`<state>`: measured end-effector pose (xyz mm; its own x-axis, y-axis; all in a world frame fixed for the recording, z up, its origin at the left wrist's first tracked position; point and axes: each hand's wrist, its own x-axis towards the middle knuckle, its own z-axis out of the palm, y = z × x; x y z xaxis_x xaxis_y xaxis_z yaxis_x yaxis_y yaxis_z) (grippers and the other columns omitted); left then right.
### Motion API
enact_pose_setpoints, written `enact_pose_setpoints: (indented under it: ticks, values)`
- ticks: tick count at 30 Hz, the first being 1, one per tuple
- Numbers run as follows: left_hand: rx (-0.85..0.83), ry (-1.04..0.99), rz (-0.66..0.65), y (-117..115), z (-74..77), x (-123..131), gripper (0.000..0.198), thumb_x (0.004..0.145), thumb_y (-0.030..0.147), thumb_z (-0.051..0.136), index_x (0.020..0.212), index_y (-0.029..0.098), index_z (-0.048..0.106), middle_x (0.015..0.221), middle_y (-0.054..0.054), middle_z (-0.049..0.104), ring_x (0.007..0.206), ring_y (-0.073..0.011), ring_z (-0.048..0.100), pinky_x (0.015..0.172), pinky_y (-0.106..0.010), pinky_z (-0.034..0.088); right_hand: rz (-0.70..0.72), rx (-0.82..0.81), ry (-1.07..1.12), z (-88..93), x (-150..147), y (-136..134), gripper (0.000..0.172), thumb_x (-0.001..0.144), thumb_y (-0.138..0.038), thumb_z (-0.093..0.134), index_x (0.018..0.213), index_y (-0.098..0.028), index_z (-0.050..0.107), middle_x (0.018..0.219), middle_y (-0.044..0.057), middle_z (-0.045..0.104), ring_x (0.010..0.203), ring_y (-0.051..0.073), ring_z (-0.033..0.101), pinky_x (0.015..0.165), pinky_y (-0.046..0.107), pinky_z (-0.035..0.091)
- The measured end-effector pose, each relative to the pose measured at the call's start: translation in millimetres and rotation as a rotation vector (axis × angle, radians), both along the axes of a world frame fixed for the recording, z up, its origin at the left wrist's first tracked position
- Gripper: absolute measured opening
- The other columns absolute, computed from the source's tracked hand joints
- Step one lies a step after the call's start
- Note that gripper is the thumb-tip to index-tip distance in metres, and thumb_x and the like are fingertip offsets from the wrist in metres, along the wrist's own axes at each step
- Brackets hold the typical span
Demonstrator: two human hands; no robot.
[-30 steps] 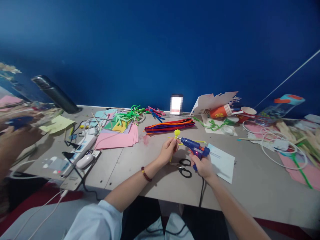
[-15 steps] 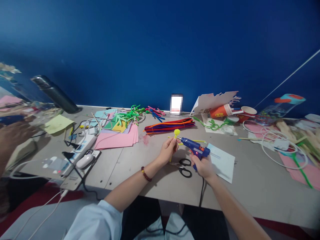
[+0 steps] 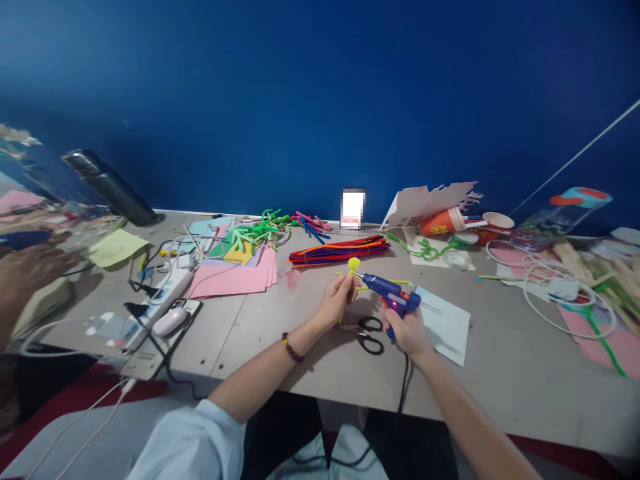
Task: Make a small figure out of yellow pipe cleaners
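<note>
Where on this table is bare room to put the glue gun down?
Bare table between pink paper and left hand; more right of the white sheet, before the cable loop. The back edge is crowded.

Left hand (image 3: 334, 303) and right hand (image 3: 406, 330) side by side over the surface (image 3: 280, 340), glue gun (image 3: 390, 295) between them, scissors (image 3: 367, 333) below, pipe cleaner bundle (image 3: 340, 252) behind, paper stack (image 3: 235, 279) left, paper sheet (image 3: 445, 327) right.
</note>
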<state>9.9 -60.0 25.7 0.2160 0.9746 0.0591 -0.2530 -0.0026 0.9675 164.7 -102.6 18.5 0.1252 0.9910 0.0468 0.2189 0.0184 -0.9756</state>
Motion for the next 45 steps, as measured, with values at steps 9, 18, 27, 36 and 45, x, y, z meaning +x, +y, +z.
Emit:
enact_pose_setpoints:
  ticks: [9,18,27,36,45]
  values:
    - [-0.036,-0.066,-0.043,1.1,0.6,-0.6,0.037,0.084,0.053,0.046,0.075,0.018,0.050,0.046,0.006,0.039,0.041,-0.0077,0.029,0.044,-0.024,0.021,0.022,0.025,0.001,2.8,0.8,0.3,0.016,0.071,-0.032,0.057,0.072,-0.016,0.059,0.042,-0.004,0.050,0.036,0.012,0.050,0.040,0.023,0.044]
    - [-0.026,-0.011,0.009,1.7,-2.1,-1.2,0.040,0.083,0.056,0.046,0.077,0.017,0.054,0.049,0.006,0.039,0.046,-0.0085,0.032,0.047,-0.024,0.024,0.060,0.026,0.077,-0.4,-0.6,-0.6,0.016,0.071,-0.032,0.057,0.074,-0.017,0.060,0.041,-0.004,0.050,0.035,0.011,0.048,0.040,0.024,0.044]
    - [-0.014,0.009,-0.004,0.6,-1.8,0.0,0.040,0.082,0.057,0.045,0.077,0.018,0.053,0.049,0.005,0.039,0.046,-0.0090,0.030,0.048,-0.025,0.023,0.059,0.033,0.058,-0.6,0.3,-1.0,0.015,0.070,-0.032,0.057,0.069,-0.017,0.058,0.041,-0.004,0.050,0.036,0.011,0.049,0.041,0.023,0.043]
    - [-0.016,0.025,-0.015,0.9,-1.8,-0.2,0.042,0.083,0.059,0.042,0.077,0.018,0.053,0.048,0.005,0.039,0.045,-0.0091,0.030,0.048,-0.025,0.023,0.029,-0.014,0.002,0.5,1.6,-1.0,0.020,0.068,-0.036,0.057,0.071,-0.016,0.062,0.038,-0.003,0.050,0.035,0.014,0.050,0.040,0.025,0.044]
    - [-0.036,0.018,-0.011,-1.1,2.3,0.4,0.043,0.081,0.061,0.044,0.076,0.019,0.052,0.048,0.005,0.038,0.046,-0.0094,0.030,0.048,-0.026,0.023,0.014,-0.013,-0.010,1.8,2.0,-3.0,0.021,0.068,-0.037,0.057,0.069,-0.017,0.063,0.039,-0.001,0.052,0.036,0.015,0.050,0.041,0.026,0.045]
